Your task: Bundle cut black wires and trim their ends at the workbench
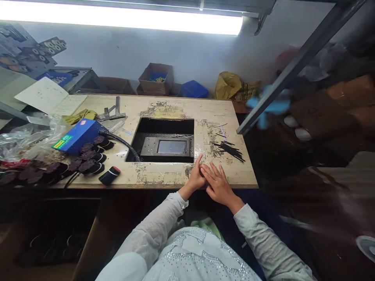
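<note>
My left hand [195,177] is at the table's front edge, with one digit stretched upward and its other fingers partly hidden by my right hand. Fingers spread, my right hand [219,186] lies against the left palm. Nothing shows in either hand. Just beyond them, a metal block with a rectangular grey plate [172,147] sits in a cut-out [161,127] in the tabletop. Loose thin black strips [230,150] are heaped to the right of the hands. A small banded black bundle with a reddish end [109,175] lies left of the cut-out.
Several more banded bundles [88,160] crowd the table's left side beside a blue box [80,136] and clear plastic bags [38,136]. A black corrugated hose [124,143] runs into the cut-out. Behind it lies a metal square [117,107]. A slanted metal post [281,84] rises at right.
</note>
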